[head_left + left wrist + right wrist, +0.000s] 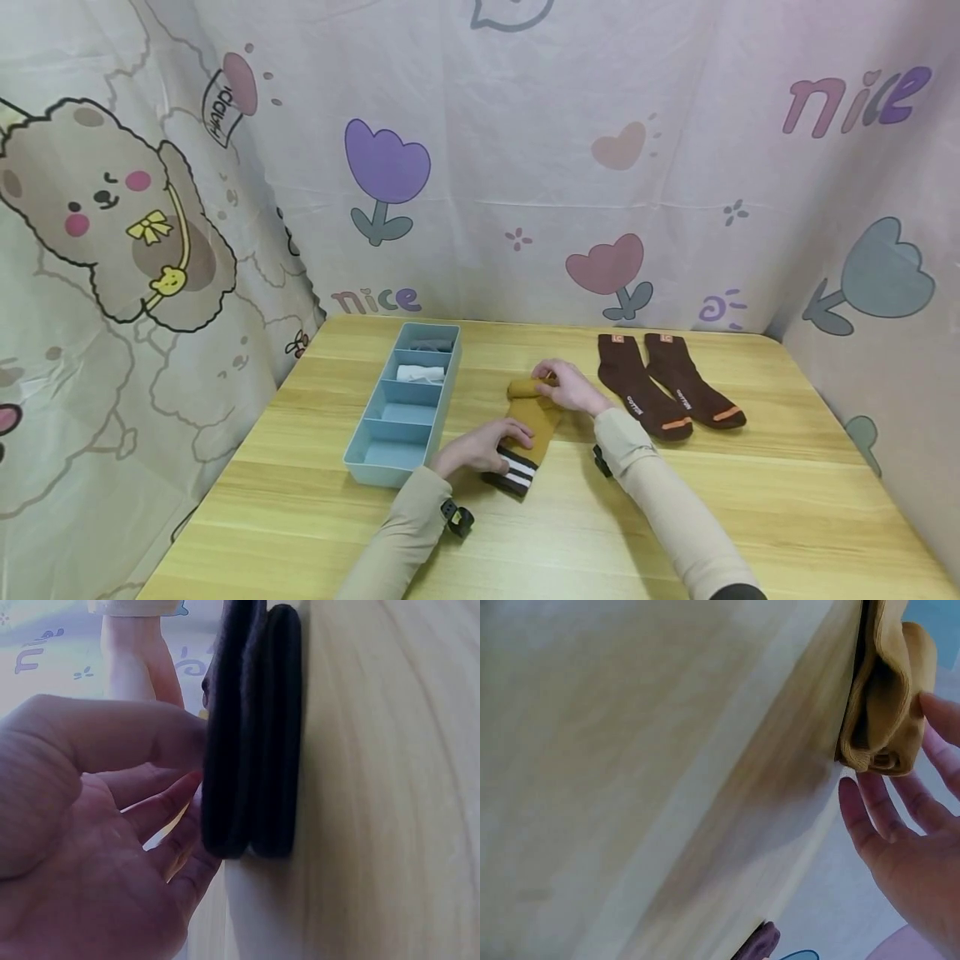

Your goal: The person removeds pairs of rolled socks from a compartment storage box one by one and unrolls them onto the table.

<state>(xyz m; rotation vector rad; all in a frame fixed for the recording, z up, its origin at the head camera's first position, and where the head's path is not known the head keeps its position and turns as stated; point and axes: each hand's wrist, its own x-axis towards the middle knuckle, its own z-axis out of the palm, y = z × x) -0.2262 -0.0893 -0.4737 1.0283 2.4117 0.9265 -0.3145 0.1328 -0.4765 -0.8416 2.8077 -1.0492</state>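
Observation:
A stacked pair of mustard socks [534,425] lies on the table, its far end folded over into a roll [522,388]. The dark cuffs with white stripes [521,475] point toward me. My left hand [480,448] rests on the cuff end, thumb and fingertips touching the fabric; in the left wrist view the dark cuffs [251,750] show as stacked layers. At the far end my right hand [567,388] holds the folded roll. From the right wrist, its thumb [941,716] presses the mustard fold [904,712] while the other fingers reach around beneath its end.
Left of the socks stands a blue-grey divided box [356,467]. Its far compartments hold a dark grey rolled item [432,345] and a white one [420,374]. Two brown socks [641,392] with orange toe stripes lie flat at the right. A printed curtain [487,208] hangs behind the table.

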